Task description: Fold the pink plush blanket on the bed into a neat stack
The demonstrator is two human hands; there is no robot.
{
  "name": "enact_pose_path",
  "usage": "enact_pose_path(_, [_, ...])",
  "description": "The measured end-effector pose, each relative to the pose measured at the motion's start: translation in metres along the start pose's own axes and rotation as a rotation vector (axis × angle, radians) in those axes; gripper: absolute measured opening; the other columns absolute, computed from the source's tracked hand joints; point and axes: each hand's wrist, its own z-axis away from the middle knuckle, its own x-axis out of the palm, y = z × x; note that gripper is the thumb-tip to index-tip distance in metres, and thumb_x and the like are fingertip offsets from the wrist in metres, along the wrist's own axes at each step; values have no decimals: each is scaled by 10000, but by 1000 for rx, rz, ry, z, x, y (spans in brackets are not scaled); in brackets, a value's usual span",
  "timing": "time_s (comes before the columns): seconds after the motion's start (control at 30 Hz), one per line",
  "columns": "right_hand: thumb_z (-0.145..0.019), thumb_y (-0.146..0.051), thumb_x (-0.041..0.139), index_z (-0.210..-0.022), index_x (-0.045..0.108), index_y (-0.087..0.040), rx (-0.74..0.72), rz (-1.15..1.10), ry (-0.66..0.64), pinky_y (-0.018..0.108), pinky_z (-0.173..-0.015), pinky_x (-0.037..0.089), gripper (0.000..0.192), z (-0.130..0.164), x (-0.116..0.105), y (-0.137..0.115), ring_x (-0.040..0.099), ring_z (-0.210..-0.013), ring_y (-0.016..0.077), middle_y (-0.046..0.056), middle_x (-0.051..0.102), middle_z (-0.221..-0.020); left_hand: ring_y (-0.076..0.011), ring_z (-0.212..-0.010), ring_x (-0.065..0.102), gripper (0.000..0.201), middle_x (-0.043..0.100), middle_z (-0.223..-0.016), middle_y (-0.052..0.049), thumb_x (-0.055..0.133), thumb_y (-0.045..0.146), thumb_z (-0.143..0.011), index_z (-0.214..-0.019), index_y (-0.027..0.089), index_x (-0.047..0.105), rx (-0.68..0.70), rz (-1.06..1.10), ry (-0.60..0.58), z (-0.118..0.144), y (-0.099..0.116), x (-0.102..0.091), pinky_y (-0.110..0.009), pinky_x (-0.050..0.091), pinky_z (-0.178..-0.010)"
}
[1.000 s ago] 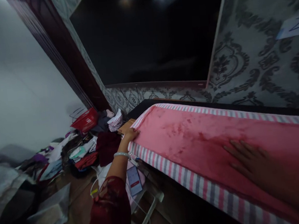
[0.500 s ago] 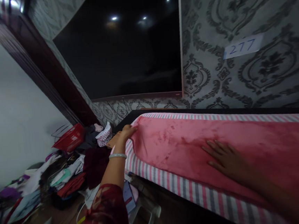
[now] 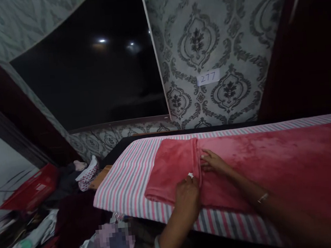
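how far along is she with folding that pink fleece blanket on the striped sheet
Early on. Done: the left end of the pink fleece blanket is turned over onto itself, baring the pink, grey and white striped sheet. In hand: the left hand sets the folded edge down by a small white tag while the right hand presses the seam. Left: most of the blanket lies spread flat, running off to the right.

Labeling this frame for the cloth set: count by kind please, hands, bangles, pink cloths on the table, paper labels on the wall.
Hands: 2, left hand and right hand, both on the pink fleece cloth
Bangles: 2, one on each wrist
Pink cloths: 2, the fleece and the striped sheet under it
Wall labels: 1, paper label
Total: 7
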Motion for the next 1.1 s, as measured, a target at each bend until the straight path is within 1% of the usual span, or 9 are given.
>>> enact_pose_path(0.13, [-934,-279,526,-1507,314,-230,-41,293,94,239,-541,533,612,-15,13,-21,660,-649,133,95,678,-1106,-258,-961,628,474,673,-1118,-91,550,108,-833,-1301,183,571,-33,71,195,21,-10,12,-388,493,-830])
enact_pose_path(0.27, [-884,-279,605,-1450,415,-238,-118,440,184,243,-611,526,599,-36,19,-37,682,-792,179,73,687,-1109,-271,-982,578,471,654,-1100,-84,612,97,-707,-1170,183,619,-126,148,284,35,-22,30,-419,443,-857])
enact_pose_path(0.4, [-775,-232,712,-1202,614,-194,-194,551,249,244,-725,483,440,-52,28,-40,666,-907,207,57,711,-986,-259,-950,576,485,671,-1081,-69,578,34,-621,-1063,219,650,-13,158,393,35,-26,47,-403,431,-809])
enact_pose_path(0.5, [-747,-144,659,-926,664,-174,-227,599,294,238,-712,447,181,-61,33,-44,653,-852,195,47,707,-864,-250,-923,583,532,685,-1057,-62,532,-4,-578,-1047,219,643,76,170,521,27,-25,46,-387,436,-766])
enact_pose_path(0.63, [-818,-180,556,-918,653,-194,-304,606,387,210,-728,423,141,-71,17,-61,638,-890,159,27,712,-952,-253,-988,576,630,676,-1111,-75,480,-35,-553,-1118,204,624,131,213,621,10,-13,29,-388,456,-810])
enact_pose_path(0.73, [-821,-209,565,-892,646,-180,-286,630,438,213,-679,401,112,-73,-8,-64,629,-859,167,45,708,-924,-253,-981,578,620,672,-1133,-84,493,-26,-575,-1141,192,621,200,210,579,2,6,26,-382,476,-802])
enact_pose_path(0.87, [-810,-232,596,-706,607,-174,-191,661,411,228,-578,362,120,-67,-33,-49,600,-673,159,40,669,-726,-245,-913,595,481,685,-1080,-76,550,16,-610,-1047,195,642,250,182,417,4,31,45,-365,488,-731])
enact_pose_path(0.97, [-814,-304,637,-649,580,-180,-178,662,374,226,-541,337,214,-68,-34,-42,570,-606,140,20,637,-658,-242,-961,592,483,674,-1138,-82,556,7,-635,-1072,196,637,242,162,395,10,36,58,-370,491,-766])
enact_pose_path(1.1, [-784,-253,658,-666,587,-175,-210,660,403,223,-545,318,158,-77,-29,-45,562,-648,134,24,644,-692,-243,-1000,575,556,653,-1186,-92,564,7,-618,-1137,193,628,242,152,424,12,33,62,-378,494,-805])
